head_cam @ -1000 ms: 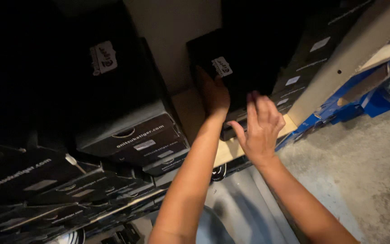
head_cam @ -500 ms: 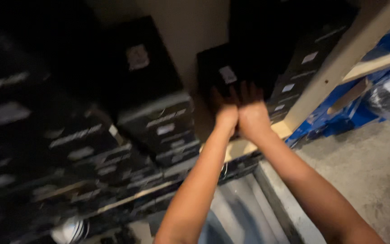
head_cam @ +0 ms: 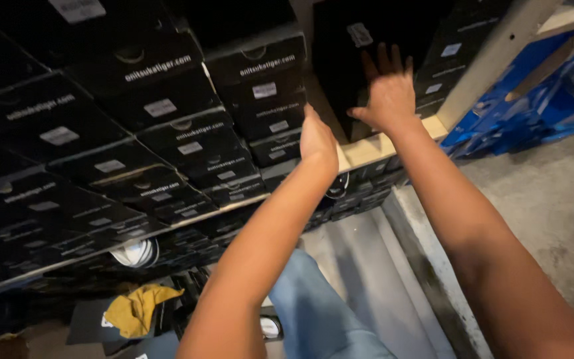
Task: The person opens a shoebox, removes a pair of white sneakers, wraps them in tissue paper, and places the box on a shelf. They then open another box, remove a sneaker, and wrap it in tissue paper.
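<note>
My right hand point(head_cam: 388, 93) lies flat with fingers spread against the front of a black box point(head_cam: 360, 60) standing on end in the gap on the wooden shelf point(head_cam: 367, 149); it presses, it does not grip. My left hand point(head_cam: 317, 136) is at the box's lower left edge, just beside the stack point(head_cam: 260, 93) of black boxes next to it; its fingers go in out of sight behind the hand, so I cannot tell whether they are closed on anything. The box's top is lost in shadow, and only a small white label point(head_cam: 360, 33) shows clearly; its far side is hidden. Below the shelf more boxes sit in the dark, hard to make out; a yellow cloth point(head_cam: 137, 307) lies low on the left; blue wrapping point(head_cam: 533, 106) shows past the shelf post point(head_cam: 493, 60) on the right, cut off by the frame edge.
</note>
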